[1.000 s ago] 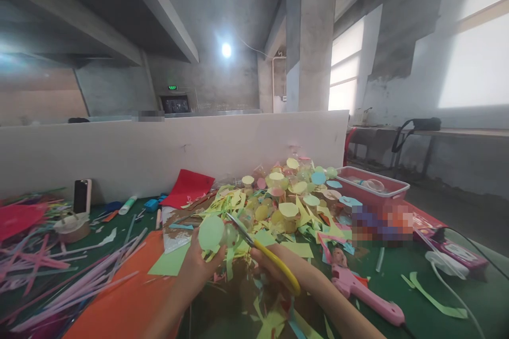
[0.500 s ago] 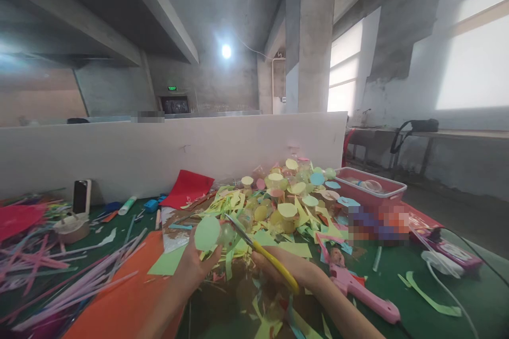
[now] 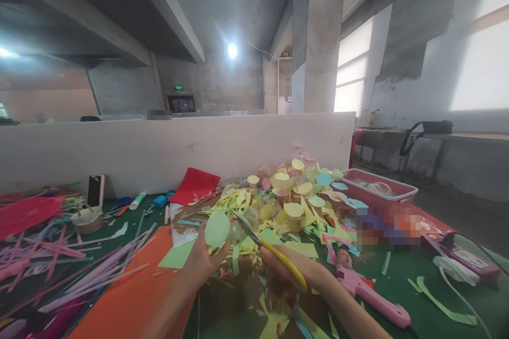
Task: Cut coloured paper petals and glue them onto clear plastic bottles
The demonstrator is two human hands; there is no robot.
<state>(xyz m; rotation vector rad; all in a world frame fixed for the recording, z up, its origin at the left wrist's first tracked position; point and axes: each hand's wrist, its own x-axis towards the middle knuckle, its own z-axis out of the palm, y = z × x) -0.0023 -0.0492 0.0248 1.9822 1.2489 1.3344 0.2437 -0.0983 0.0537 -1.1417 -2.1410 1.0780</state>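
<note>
My left hand holds a pale green paper disc attached to a small clear, rounded plastic piece, fingers closed around its edge. In my right hand is a pair of scissors with yellow handles. Their blades point up and left, beside the clear piece; I cannot tell whether they touch it. Just beyond both hands lies a heap of similar clear pieces topped with yellow, green, blue and pink discs, mixed with paper scraps.
A pink glue gun lies at right, near a white cable and a red plastic bin. Orange paper, plastic strips, a cup and a phone are at left. A white partition stands behind.
The view has turned slightly left, so the scene sits a little further right. Both hands keep their holds, and the scissors stay beside the clear piece.
</note>
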